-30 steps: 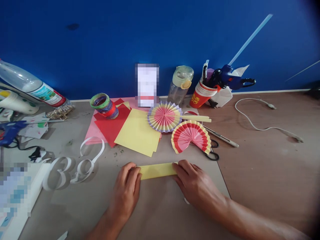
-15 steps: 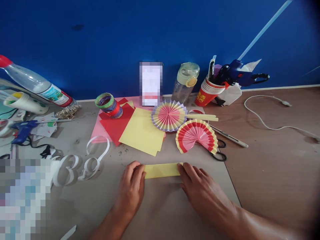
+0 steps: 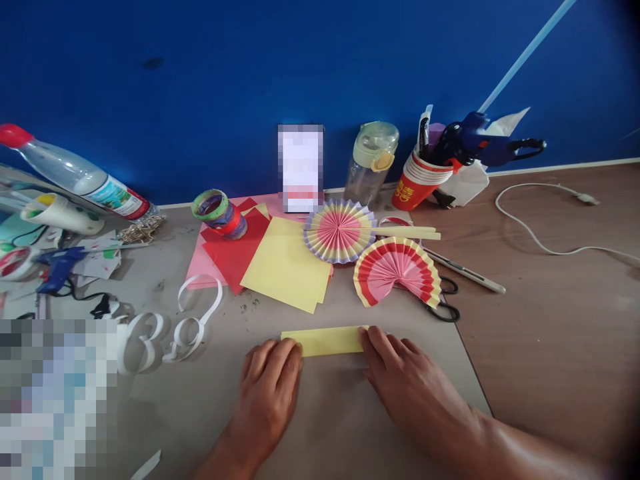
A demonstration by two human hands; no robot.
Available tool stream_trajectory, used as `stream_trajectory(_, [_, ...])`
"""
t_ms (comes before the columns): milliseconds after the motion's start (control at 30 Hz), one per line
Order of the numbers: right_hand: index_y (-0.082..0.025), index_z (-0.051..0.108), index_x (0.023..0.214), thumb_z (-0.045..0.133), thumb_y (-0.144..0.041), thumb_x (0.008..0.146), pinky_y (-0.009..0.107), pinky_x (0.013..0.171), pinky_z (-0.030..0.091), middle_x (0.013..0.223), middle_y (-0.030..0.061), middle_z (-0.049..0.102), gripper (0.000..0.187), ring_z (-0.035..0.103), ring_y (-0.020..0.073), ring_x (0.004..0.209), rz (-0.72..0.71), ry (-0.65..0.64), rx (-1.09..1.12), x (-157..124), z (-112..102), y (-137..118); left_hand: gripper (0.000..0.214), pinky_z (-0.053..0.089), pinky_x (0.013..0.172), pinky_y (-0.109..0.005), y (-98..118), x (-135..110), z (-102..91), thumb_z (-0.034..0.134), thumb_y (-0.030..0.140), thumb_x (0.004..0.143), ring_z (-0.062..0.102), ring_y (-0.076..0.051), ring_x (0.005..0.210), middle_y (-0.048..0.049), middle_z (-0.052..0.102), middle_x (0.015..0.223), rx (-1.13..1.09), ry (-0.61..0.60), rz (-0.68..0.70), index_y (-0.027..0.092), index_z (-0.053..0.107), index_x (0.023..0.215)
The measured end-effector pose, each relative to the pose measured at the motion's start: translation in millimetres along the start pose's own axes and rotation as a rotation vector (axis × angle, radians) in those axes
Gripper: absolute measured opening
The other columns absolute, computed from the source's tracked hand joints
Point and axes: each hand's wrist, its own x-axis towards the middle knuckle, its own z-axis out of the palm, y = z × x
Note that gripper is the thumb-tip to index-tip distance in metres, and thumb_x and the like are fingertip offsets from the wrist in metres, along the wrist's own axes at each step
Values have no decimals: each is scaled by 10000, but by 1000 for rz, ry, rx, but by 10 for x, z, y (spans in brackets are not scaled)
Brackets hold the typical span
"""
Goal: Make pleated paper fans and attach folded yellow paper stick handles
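— While we take the head view, what is entered for the hands?

— Folded yellow strip (image 3: 333,341), one, lying crosswise above the grey work surface (image 3: 330,413), between both hands. Left hand (image 3: 270,380): fingers together, bent down at the strip's left end, its far corner showing past them; whether they pinch it, I cannot tell. Right hand (image 3: 407,373): fingers closed on the right end.

— And just beyond the strip?

— Yellow sheets (image 3: 287,263), overlapping red paper (image 3: 235,252) and pink paper (image 3: 201,270). Painted cup (image 3: 221,217), one, green-rimmed, standing on the papers. Pleated rosette (image 3: 340,230), one, violet-edged, pale sticks (image 3: 410,232) at its right. Pleated fan (image 3: 397,267), one, red, pink and yellow, partly covering black-handled scissors (image 3: 449,313).

— Remaining entries?

— Against the blue wall (image 3: 225,87): upright screen (image 3: 300,163), blurred; clear bottle (image 3: 373,157), pale-lidded; nested red cups (image 3: 419,183), a blue glue gun (image 3: 485,143) at their mouth. Left side: curled white strips (image 3: 129,340). Right side: white cable (image 3: 565,254) on brown tabletop (image 3: 540,347).
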Motion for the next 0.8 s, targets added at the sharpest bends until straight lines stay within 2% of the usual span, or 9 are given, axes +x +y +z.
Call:
stream_trajectory(300, [-66, 626, 1097, 529, -104, 741, 349, 591, 495, 1043, 173, 635, 371, 588, 224, 715, -22, 15, -58, -28, 39, 1, 257, 404, 922, -408, 34, -34, 38, 534, 136, 884, 601, -255, 1012, -125, 681, 1091, 49, -3, 10, 108, 610, 1128])
stream_trajectory(433, [-74, 621, 1098, 560, -112, 734, 371, 618, 518, 995, 153, 632, 372, 589, 237, 740, 16, -1, 11, 8, -44, 38, 271, 414, 921, -408, 38, -29, 40, 521, 148, 891, 594, -262, 1048, -134, 674, 1111, 47, -27, 13, 111, 601, 1147])
stream_trajectory(500, [-93, 614, 1122, 582, -141, 746, 401, 683, 526, 982, 140, 629, 381, 588, 260, 809, 56, 12, 55, 45, -119, 68, 275, 425, 912, -410, 36, -28, 41, 526, 144, 886, 597, -265, 1045, -135, 676, 1106, 45, -31, 15, 111, 600, 1149])
stream_trajectory(567, [-108, 590, 1179, 581, -179, 781, 452, 804, 507, 1054, 145, 623, 404, 568, 302, 959, 52, 68, 87, 82, -179, 86, 282, 429, 909, -411, 35, -30, 42, 535, 134, 878, 599, -265, 1049, -133, 679, 1107, 51, -16, 15, 116, 598, 1153])
stream_trajectory(633, [-121, 560, 1236, 558, -216, 832, 494, 947, 438, 1195, 141, 595, 416, 487, 330, 1154, -33, 135, 129, 107, -189, 72, 290, 431, 913, -410, 34, -33, 43, 542, 124, 874, 598, -264, 1063, -133, 679, 1114, 57, 0, 27, 116, 595, 1159])
stream_trajectory(700, [-146, 548, 1261, 540, -262, 871, 496, 1047, 356, 1318, 106, 544, 407, 372, 317, 1297, -151, 165, 185, 116, -137, 24, 290, 436, 919, -404, 33, -33, 45, 538, 123, 876, 599, -260, 1077, -135, 679, 1117, 56, 4, 42, 112, 594, 1160])
stream_trajectory(800, [-160, 548, 1268, 573, -356, 869, 473, 1072, 342, 1374, 101, 512, 445, 351, 290, 1333, -228, 142, 244, 113, -2, -69, 304, 444, 938, -396, 28, -26, 51, 513, 132, 888, 601, -254, 1097, -136, 671, 1135, 45, -11, 45, 120, 585, 1183])
